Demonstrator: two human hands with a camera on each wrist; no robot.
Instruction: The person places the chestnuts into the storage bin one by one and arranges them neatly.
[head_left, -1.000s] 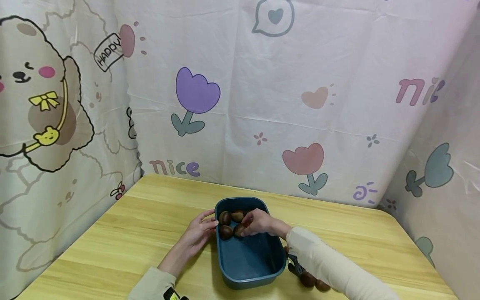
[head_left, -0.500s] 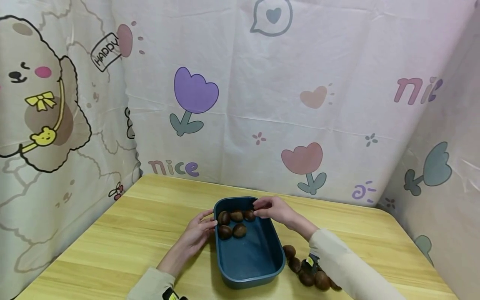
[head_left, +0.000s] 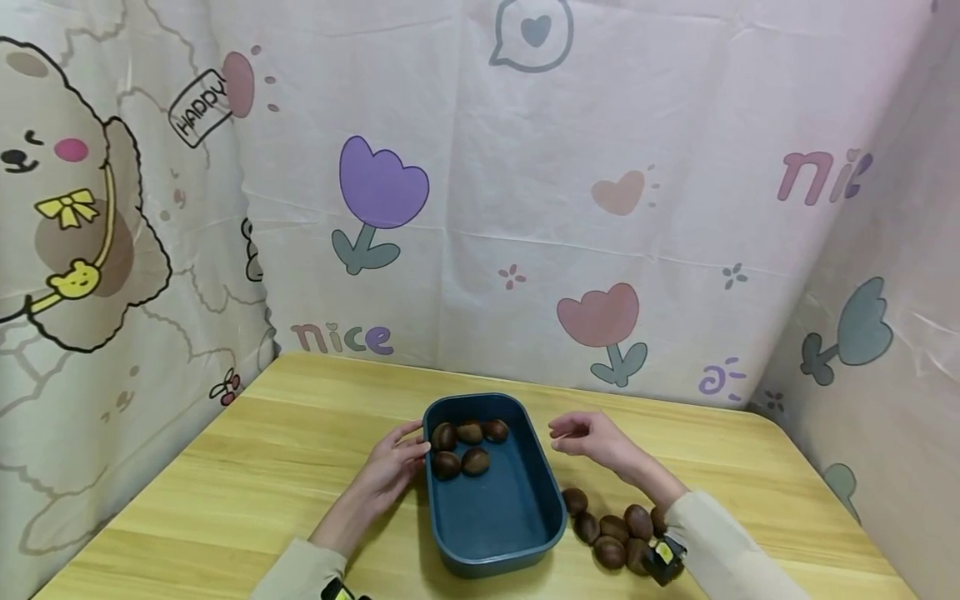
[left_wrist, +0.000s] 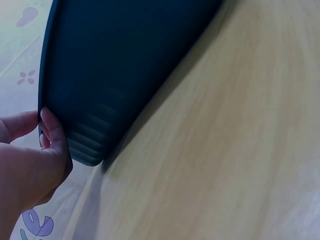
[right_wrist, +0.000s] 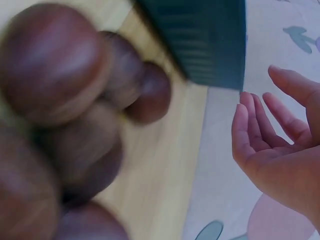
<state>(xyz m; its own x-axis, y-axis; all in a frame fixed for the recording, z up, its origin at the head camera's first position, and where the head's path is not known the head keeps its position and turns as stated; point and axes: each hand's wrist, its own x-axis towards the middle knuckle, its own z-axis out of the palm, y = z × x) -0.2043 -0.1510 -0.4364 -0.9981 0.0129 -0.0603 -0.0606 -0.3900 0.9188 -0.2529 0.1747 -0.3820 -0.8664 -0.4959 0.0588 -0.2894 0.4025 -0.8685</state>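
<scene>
A dark blue rectangular box [head_left: 495,508] sits on the table, with several brown chestnuts [head_left: 470,431] grouped at its far left end. My left hand [head_left: 392,471] holds the box's left rim; the left wrist view shows thumb and fingers pinching the edge of the blue wall [left_wrist: 125,65]. To the right of the box, my right hand [head_left: 600,442] hovers over the table with nothing in it. Its fingers are loosely bent and apart in the right wrist view, where the hand [right_wrist: 280,150] is clear of the box [right_wrist: 210,45].
A pile of several loose chestnuts [head_left: 610,552] lies on the table right of the box, partly hidden by the right wrist's camera [head_left: 664,558]. They loom blurred in the right wrist view. A printed cloth [head_left: 480,183] hangs behind the wooden table [head_left: 337,400].
My right hand has let go of a chestnut at the box's far right corner and moved out to the right. Another chestnut was placed before it. My left hand stays at the rim.
</scene>
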